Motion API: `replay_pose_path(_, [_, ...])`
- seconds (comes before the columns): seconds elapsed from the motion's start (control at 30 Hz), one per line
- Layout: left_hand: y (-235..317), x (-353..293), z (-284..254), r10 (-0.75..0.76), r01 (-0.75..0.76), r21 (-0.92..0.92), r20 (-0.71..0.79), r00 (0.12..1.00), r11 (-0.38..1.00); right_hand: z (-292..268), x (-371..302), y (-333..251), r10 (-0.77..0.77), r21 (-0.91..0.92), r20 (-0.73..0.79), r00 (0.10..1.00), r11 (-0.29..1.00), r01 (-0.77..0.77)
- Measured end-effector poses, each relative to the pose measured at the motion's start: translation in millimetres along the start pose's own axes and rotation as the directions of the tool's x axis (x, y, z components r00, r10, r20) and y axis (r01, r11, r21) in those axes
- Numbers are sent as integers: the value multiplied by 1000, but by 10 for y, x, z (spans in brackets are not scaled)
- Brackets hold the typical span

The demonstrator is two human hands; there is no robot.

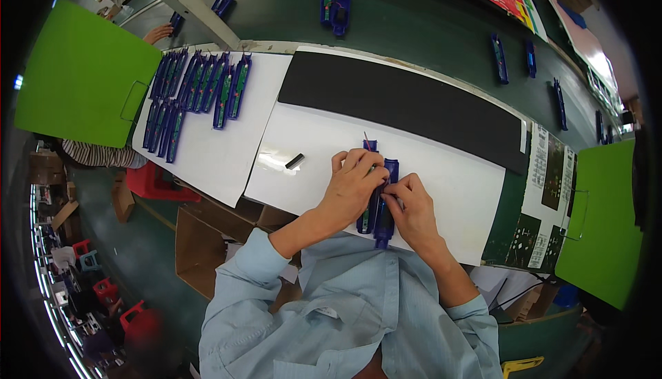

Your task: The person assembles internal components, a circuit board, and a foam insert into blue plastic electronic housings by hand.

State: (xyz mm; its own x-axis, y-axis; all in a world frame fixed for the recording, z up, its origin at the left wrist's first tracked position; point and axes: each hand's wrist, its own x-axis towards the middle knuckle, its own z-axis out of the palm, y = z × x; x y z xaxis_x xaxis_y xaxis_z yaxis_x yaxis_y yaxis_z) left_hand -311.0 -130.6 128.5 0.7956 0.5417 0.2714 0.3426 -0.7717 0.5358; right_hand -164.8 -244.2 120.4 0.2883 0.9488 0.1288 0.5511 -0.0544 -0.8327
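Observation:
Two long blue plastic housing halves lie side by side on the white work surface in front of me. The left half (370, 146) shows green circuit board along its length, and a thin wire stands up at its far end. The right half (384, 231) looks dark inside. My left hand (350, 187) is closed, its bent fingers gripping the upper part of the housing and hiding part of it. My right hand (412, 210) is closed in a pinch at the right half's edge; what sits between thumb and finger is too small to make out. A small black block (294, 161) lies to the left.
Several blue housings with green boards (200, 83) stand in rows at the left. A black mat (400, 100) spans the far side. Behind it runs a green conveyor (427, 34) carrying more housings (335, 10). Green panels (83, 76) flank the bench. Another person's hand (158, 33) shows at far left.

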Motion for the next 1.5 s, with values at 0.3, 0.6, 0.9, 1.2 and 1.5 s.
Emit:
replay_pose_path(0.3, [-29, 80, -32, 18, -16, -78, 13, 1000, 997, -10, -72, 62, -5, 69, -12, 1000, 998, 5])
replay_pose_path(0.6, [107, -175, 12, -37, 31, -42, -149, 988, 999, 91, -105, -57, 117, 245, -69, 991, 965, -97])
replay_pose_path(0.9, [316, -425, 86, -375, 327, -284, -135, 917, 901, 240, -185, -2, 139, 506, -111, 984, 860, -64])
replay_pose_path(1.2, [349, -627, 68, -179, 180, -10, -166, 970, 984, 29, 185, -51, -56, 154, 75, 996, 987, 44])
replay_pose_path(1.5, [306, -691, 189, -158, 152, -44, -228, 961, 987, 12, 346, -100, -250, -81, 326, 912, 953, 291])
